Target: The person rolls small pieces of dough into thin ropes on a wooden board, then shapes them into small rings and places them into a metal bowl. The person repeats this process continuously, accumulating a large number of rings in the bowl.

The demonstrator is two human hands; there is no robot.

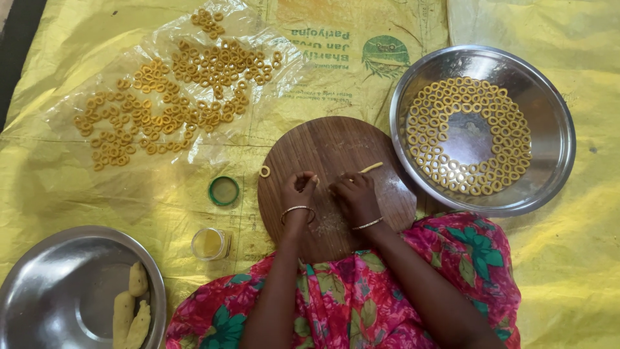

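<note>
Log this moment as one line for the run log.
left hand: pinching dough | right hand: pressing dough strip | surface: round wooden board | nearby: one shaped ring, steel bowl lined with rings

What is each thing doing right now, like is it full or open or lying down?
Left hand: pinching a bit of dough on the board.
Right hand: pressing dough on the board.
Wooden board: flat, one dough ring and one dough strip on it.
Right steel bowl: rings lining it, middle bare.
Plastic sheet: spread flat, covered with rings.
Jar: open, lying on its side.
Green lid: off, lying flat.
Left steel bowl: holds dough logs.
</note>
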